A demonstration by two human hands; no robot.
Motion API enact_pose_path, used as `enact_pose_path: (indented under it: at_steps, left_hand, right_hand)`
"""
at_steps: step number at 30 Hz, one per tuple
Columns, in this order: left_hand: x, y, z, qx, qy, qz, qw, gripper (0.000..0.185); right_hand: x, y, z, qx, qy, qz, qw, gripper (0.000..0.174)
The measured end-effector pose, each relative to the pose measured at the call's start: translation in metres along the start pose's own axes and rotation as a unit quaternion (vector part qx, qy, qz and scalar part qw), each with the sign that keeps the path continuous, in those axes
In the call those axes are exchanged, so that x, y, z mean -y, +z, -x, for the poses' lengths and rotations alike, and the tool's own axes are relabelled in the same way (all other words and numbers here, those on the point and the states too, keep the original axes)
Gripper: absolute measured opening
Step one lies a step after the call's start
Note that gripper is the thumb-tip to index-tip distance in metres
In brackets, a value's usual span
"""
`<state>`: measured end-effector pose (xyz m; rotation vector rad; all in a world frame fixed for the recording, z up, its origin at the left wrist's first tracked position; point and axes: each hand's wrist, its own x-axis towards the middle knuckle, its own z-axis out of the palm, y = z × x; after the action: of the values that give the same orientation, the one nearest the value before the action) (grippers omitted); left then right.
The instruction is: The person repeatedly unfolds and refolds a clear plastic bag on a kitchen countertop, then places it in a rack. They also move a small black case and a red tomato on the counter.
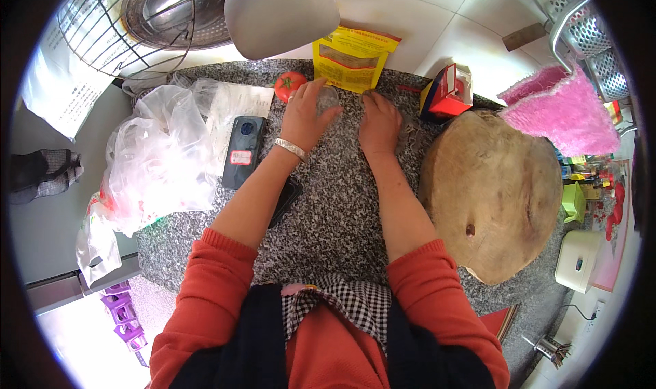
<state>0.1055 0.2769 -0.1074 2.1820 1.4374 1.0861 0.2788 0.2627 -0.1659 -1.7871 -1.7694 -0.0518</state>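
My left hand (306,114) is at a small clear round container (328,98), thumb and fingers spread around its near left side. Whether it grips the container is unclear. Just left of those fingers sits a red tomato (288,85) with a green calyx. Behind the container a yellow printed pouch (353,61) stands against the wall. My right hand (380,125) rests low over the granite countertop (328,225), fingers bent and close together. Something small and dark shows at its fingertips, too hidden to name. Thin clear plastic (410,132) lies by its outer edge.
Left are a dark phone (244,153), paper (256,99) and a clear plastic bag (159,158); another dark device (286,202) is under my left forearm. Right stand an open red box (451,91) and a thick wooden chopping block (492,199). A pink cloth (564,112) hangs above it.
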Motion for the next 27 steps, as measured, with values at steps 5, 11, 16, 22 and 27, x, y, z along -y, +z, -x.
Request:
enact_pose_path:
  at_steps: [5,11,16,22,27]
  left_hand:
    - [-0.011,-0.035,0.05,0.009,0.03,-0.068,0.997,0.064]
    - [-0.033,-0.09,0.184,0.105,-0.065,-0.154,0.98,0.064]
    - [-0.028,-0.09,0.213,0.101,-0.096,-0.209,0.968,0.068]
    - [-0.024,-0.079,0.211,0.016,-0.117,-0.114,0.986,0.063]
    - [-0.025,-0.091,0.223,-0.013,-0.132,-0.116,0.984,0.064]
  right_hand:
    - [0.005,-0.028,0.037,0.153,-0.066,-0.044,0.985,0.037]
    - [0.047,-0.079,0.164,0.156,-0.185,-0.169,0.956,0.033]
    - [0.07,-0.114,0.219,0.204,-0.236,-0.193,0.93,0.038]
    - [0.08,-0.069,0.161,0.199,-0.2,-0.137,0.95,0.037]
    - [0.111,0.0,0.079,0.065,-0.146,-0.107,0.981,0.035]
